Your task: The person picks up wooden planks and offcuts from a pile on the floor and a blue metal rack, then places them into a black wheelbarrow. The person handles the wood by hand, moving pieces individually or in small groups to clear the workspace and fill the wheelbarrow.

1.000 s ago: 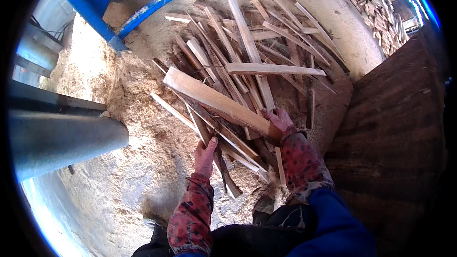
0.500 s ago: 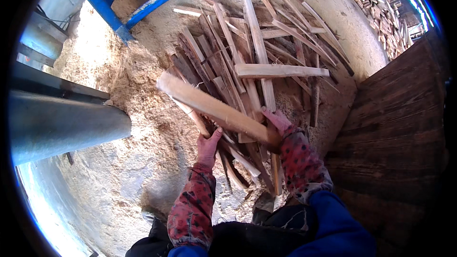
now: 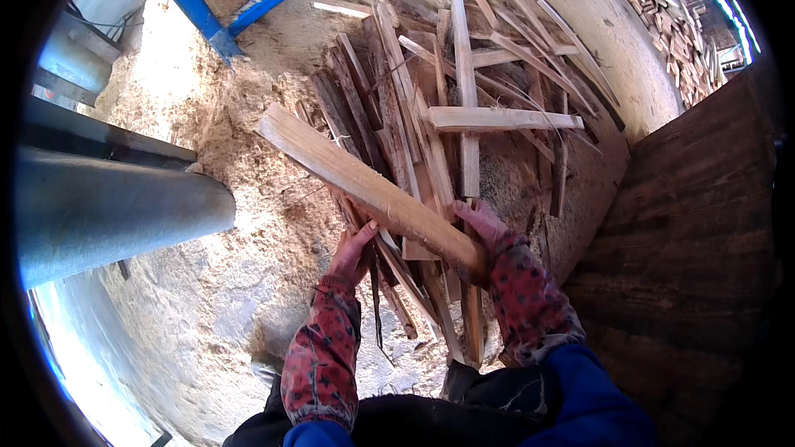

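A broad, pale wooden board (image 3: 364, 186) lies slantwise across several thinner strips between my hands. Its far end points up and left, and its near end rests by my right wrist. My left hand (image 3: 353, 255) is closed round the left side of a bundle of wood strips (image 3: 397, 261), thumb on top at the board's lower edge. On the other side, my right hand (image 3: 482, 222) is closed on the bundle's right side, just beyond the board. The fingers under the wood are hidden. Both forearms wear red, dark-spotted sleeves.
A loose heap of wood offcuts (image 3: 389, 74) spreads ahead, one short pale slat (image 3: 505, 119) lying crosswise on it. Sawdust covers the floor (image 3: 207, 298). Blue metal frame (image 3: 199, 16) stands far left, a grey metal cylinder (image 3: 124, 215) at left, a dark wooden panel (image 3: 679, 240) at right.
The board's far end has swung slightly left and up. My left hand has shifted a little left and down, with the strips in it. The view has moved slightly over the heap.
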A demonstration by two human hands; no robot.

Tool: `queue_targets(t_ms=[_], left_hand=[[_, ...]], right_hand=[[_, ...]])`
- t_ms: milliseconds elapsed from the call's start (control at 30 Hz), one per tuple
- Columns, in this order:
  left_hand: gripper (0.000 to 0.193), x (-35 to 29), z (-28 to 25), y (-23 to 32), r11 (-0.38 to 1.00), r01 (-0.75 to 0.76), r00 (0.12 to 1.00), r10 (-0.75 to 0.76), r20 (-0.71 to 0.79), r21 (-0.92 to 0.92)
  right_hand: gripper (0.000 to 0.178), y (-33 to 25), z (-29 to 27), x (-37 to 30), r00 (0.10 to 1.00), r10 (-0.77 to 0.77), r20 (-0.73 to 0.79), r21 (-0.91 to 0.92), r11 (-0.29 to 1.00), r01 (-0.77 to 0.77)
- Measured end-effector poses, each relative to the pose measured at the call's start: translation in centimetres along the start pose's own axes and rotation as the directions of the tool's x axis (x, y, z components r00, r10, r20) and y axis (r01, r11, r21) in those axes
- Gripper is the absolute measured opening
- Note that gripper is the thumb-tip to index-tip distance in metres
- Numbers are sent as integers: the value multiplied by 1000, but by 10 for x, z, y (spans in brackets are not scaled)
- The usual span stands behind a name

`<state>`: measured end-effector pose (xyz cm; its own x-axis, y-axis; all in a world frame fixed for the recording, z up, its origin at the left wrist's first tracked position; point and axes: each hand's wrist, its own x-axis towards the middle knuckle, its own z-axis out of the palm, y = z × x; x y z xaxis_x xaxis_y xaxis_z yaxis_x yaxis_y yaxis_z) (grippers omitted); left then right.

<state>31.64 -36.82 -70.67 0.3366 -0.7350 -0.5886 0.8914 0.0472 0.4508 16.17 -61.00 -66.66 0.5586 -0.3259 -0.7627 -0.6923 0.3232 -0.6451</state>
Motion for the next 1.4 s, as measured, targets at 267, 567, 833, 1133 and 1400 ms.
queue_targets(t_ms=[267,567,833,1133,1400], left_hand=[[61,-7,6,-1,988,132,986,-139,-88,-81],[59,-15,22,16,979,133,991,-129,32,-155],[59,-17,4,15,989,82,997,-80,18,-125],[54,-42,19,41,978,196,979,-200,-46,-73],[56,-102,51,81,981,195,972,-195,-134,-12]], right_hand=[[80,7,16,-2,971,-171,-168,-10,985,172],[102,-16,27,-21,976,-78,-203,-102,993,58],[118,-13,48,-21,988,-21,-156,34,999,27],[112,-56,74,-61,975,73,-209,62,996,-61],[99,-71,98,-99,973,120,-199,70,992,-108]])
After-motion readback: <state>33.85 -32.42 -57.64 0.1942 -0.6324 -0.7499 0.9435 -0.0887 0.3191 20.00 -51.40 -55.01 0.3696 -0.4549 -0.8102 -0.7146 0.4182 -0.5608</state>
